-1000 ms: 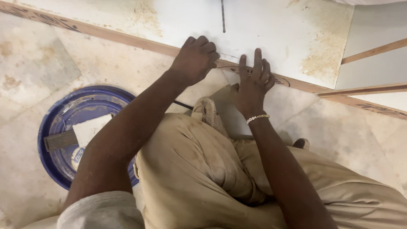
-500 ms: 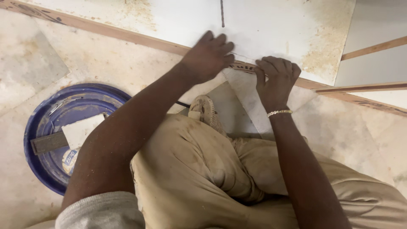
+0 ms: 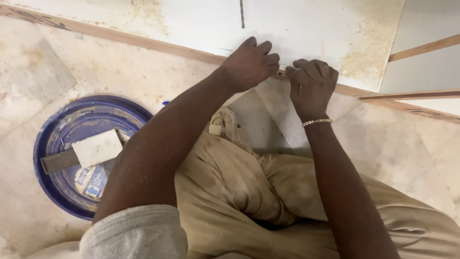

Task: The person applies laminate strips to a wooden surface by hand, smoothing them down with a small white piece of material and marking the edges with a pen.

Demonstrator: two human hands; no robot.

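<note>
A large white board lies on the floor with a thin wooden edge strip along its near side. My left hand is curled into a fist, its knuckles pressing on the board right at the strip. Just to its right, my right hand, with a gold bracelet on the wrist, has its fingers curled tight around the strip's edge. What sits under the fingertips is hidden. My knees in tan trousers fill the foreground.
A round blue lid lies to my left, holding loose nails, a white block and a dark flat bar. A woven sandal shows by my knee. More wood strips cross at the upper right.
My right hand went from flat with spread fingers to a curled grip at the strip. My left hand shifted slightly right along the board edge, staying closed.
</note>
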